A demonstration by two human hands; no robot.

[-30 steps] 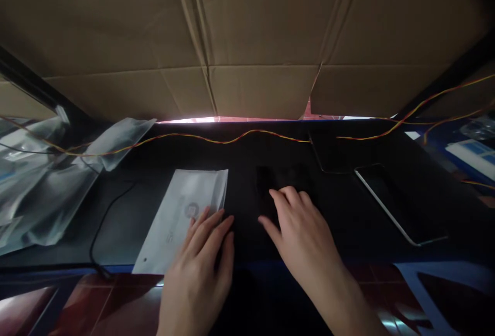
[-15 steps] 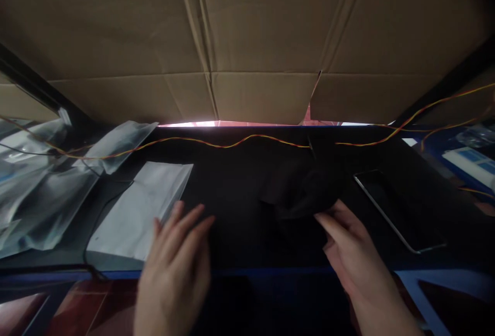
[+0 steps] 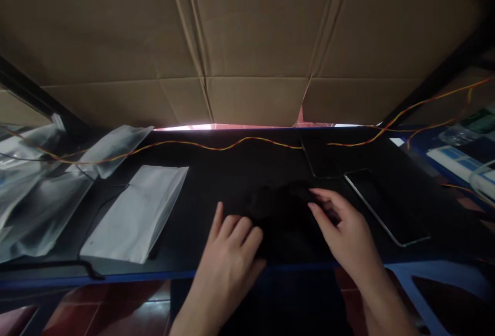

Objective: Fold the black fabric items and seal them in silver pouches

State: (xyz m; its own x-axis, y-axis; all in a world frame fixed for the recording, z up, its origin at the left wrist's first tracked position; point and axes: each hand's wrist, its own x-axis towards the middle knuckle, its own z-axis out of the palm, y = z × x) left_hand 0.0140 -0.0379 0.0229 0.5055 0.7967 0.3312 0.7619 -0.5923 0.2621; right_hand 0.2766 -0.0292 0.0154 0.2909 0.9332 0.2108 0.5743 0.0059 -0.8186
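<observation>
A black piece of cloth (image 3: 282, 212) lies bunched on the black tabletop, its outline hard to make out against the dark surface. My right hand (image 3: 344, 227) pinches its right side between thumb and fingers. At the cloth's lower left is my left hand (image 3: 232, 253), most fingers curled in and one finger sticking out; its fingertips are hidden, but they seem to grip the cloth's edge. A phone with a pale edge (image 3: 386, 207) lies right of my right hand. Behind the cloth lies a second dark flat phone-like thing (image 3: 319, 158).
A white pouch (image 3: 135, 212) lies left of my hands, with several translucent plastic bags (image 3: 54, 202) beyond it. A red and yellow twisted wire (image 3: 216, 147) crosses the back. Cardboard (image 3: 255, 31) rises behind the table. A white and blue box (image 3: 464, 165) stands at right.
My left hand has moved right, from beside the white pouch to the cloth, and its fingers have curled. The cloth is lower and nearer, uncovering the dark flat thing behind it.
</observation>
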